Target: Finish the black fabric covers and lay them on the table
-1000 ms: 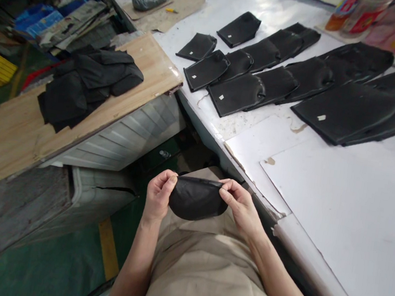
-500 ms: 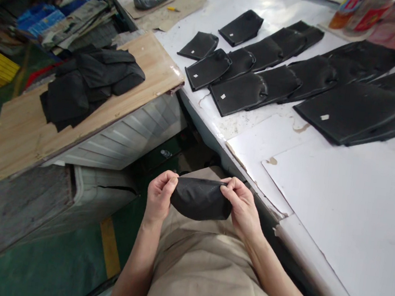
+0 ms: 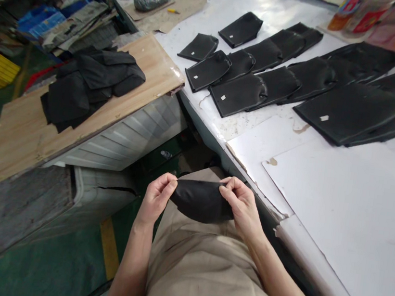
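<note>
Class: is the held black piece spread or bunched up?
The black piece is spread: its upper edge runs nearly straight between the left hand and right hand.

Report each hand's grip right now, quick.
Left hand: closed, pinching the black fabric piece at one end of its upper edge.
Right hand: closed, pinching the same piece toward the other end.

A white-topped table (image 3: 358, 198) stands on a green floor (image 3: 58, 265) with yellow stripes (image 3: 109, 245).
</note>
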`<state>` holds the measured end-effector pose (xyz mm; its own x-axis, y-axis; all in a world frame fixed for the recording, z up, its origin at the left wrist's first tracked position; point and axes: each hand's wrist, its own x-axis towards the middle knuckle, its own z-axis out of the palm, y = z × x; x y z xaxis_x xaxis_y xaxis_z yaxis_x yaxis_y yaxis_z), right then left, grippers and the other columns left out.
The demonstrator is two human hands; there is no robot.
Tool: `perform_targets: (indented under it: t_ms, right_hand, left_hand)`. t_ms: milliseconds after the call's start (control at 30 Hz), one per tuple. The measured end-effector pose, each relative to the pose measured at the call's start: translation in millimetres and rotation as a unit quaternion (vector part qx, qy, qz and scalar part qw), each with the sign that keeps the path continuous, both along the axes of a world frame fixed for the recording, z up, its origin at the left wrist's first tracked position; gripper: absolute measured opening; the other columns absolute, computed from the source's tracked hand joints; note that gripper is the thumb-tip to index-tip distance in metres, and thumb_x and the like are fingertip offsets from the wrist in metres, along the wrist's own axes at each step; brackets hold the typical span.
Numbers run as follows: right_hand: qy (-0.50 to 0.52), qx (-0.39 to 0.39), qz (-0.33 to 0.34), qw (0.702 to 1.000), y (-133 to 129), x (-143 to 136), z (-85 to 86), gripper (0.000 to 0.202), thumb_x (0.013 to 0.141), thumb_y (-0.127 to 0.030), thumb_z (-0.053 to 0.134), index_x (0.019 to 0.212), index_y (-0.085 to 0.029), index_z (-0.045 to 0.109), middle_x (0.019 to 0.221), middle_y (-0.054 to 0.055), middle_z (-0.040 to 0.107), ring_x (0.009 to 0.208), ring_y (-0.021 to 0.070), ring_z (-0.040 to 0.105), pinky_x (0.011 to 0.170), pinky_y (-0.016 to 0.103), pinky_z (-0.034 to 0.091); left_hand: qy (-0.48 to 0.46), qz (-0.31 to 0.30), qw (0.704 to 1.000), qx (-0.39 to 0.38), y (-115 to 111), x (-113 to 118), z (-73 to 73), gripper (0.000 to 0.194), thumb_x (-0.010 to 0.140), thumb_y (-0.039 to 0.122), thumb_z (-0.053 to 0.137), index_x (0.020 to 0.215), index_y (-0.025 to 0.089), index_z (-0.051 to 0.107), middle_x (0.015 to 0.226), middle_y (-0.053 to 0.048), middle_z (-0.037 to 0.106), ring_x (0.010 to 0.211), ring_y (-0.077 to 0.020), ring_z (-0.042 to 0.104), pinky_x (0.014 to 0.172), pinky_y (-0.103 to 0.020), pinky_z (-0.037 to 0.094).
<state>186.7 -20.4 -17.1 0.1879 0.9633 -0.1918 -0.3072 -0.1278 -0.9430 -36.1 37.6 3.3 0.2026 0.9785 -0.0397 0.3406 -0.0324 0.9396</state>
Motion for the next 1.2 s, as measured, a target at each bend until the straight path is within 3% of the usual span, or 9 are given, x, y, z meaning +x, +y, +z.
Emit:
perform_targets:
  t_ms: [100,200,300,367,567,800,1200]
  right_hand:
    - [-0.061,0.029,0.033,0.997,3.5,3.6,8.4,0.03,0.09,-0.027,0.062,0.067,-0.021,0.044,0.089,0.002,0.059,0.084,0.0176,0.053,0.074,0.029,0.038]
    - [-0.112,0.059,0.071,0.989,9.6,1.4,17.9,0.03,0.092,-0.025,0.059,0.068,-0.022,0.042,0.086,0.001,0.058,0.081,0.0171,0.052,0.07,0.029,0.038]
    - [-0.157,0.089,0.089,0.979,16.0,-3.2,24.0,0.03,0.093,-0.024,0.059,0.069,-0.022,0.042,0.082,0.001,0.057,0.079,0.0169,0.052,0.068,0.028,0.038]
    - [-0.175,0.122,0.096,0.972,18.7,-2.6,24.7,0.029,0.094,-0.024,0.058,0.07,-0.022,0.043,0.085,0.002,0.059,0.082,0.017,0.054,0.071,0.028,0.041]
    - [-0.215,0.197,0.131,0.948,13.4,16.9,12.9,0.008,0.09,-0.018,0.067,0.094,-0.023,0.062,0.118,0.007,0.057,0.112,0.021,0.058,0.099,0.035,0.044]
    - [-0.224,0.165,0.069,0.958,9.8,15.4,0.9,0.017,0.084,-0.014,0.073,0.089,-0.023,0.059,0.113,0.005,0.062,0.107,0.0208,0.061,0.095,0.035,0.048]
    - [-0.258,0.154,0.062,0.952,7.5,14.1,-4.7,0.018,0.084,-0.015,0.072,0.087,-0.023,0.056,0.113,0.005,0.06,0.107,0.0209,0.06,0.091,0.034,0.048]
  left_hand:
    - [0.075,-0.081,0.994,0.025,2.9,-2.1,17.2,0.022,0.096,0.036,0.055,0.101,0.019,0.069,0.09,-0.004,0.068,0.083,-0.0184,0.062,0.075,-0.027,0.045]
    - [0.164,-0.154,0.966,0.125,3.1,10.2,31.7,0.02,0.096,0.031,0.056,0.106,0.02,0.07,0.103,-0.007,0.07,0.097,-0.0222,0.063,0.087,-0.032,0.045]
    - [0.242,-0.194,0.93,0.197,1.4,30.1,32.4,0.02,0.096,0.034,0.059,0.108,0.02,0.067,0.102,-0.008,0.07,0.095,-0.0231,0.062,0.085,-0.034,0.044]
    - [0.244,-0.206,0.927,0.198,0.5,39.7,26.1,0.021,0.099,0.035,0.054,0.106,0.019,0.065,0.096,-0.007,0.067,0.089,-0.021,0.062,0.078,-0.031,0.044]
    - [0.179,-0.17,0.962,0.116,-0.4,41.7,11.3,0.023,0.102,0.033,0.048,0.087,0.019,0.058,0.081,-0.001,0.058,0.076,-0.0146,0.056,0.068,-0.025,0.039]
    - [0.163,-0.155,0.97,0.094,-2.9,45.0,7.4,0.024,0.101,0.034,0.049,0.084,0.019,0.056,0.083,-0.001,0.056,0.079,-0.0143,0.054,0.07,-0.025,0.038]
    - [0.135,-0.146,0.978,0.06,-4.1,44.9,1.3,0.024,0.1,0.035,0.051,0.083,0.019,0.057,0.082,0.0,0.056,0.08,-0.0142,0.054,0.072,-0.025,0.038]
